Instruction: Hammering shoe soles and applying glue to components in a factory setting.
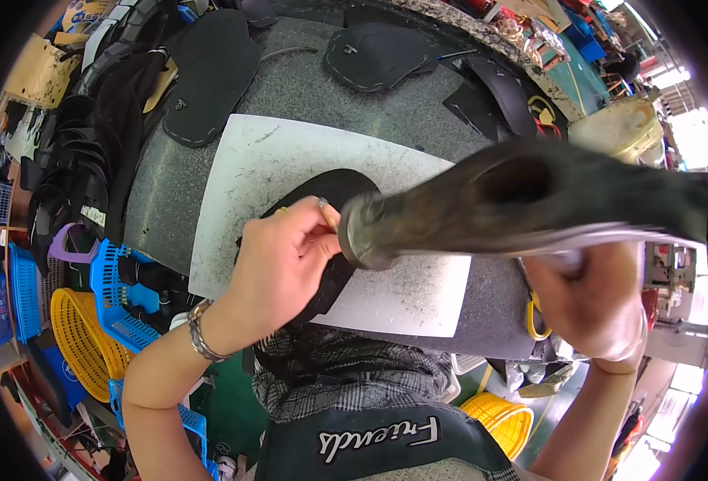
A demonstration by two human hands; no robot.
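A hammer, large in view and smeared by motion, is in my right hand, whose fingers are wrapped round its handle. The hammer's round face is right beside the fingertips of my left hand; whether it touches anything there I cannot tell. Those fingers pinch a slim, light-coloured tool, like a punch, with most of it hidden. Beneath my left hand lies a flat black piece with a rounded end, partly covered by hand and hammer. It rests on a worn white board on the grey speckled table.
Toward the back lie more black pieces, a long one and a rounded one. Dark material is heaped at the left. Blue and yellow baskets stand lower left. Yellow-handled scissors lie near my right hand.
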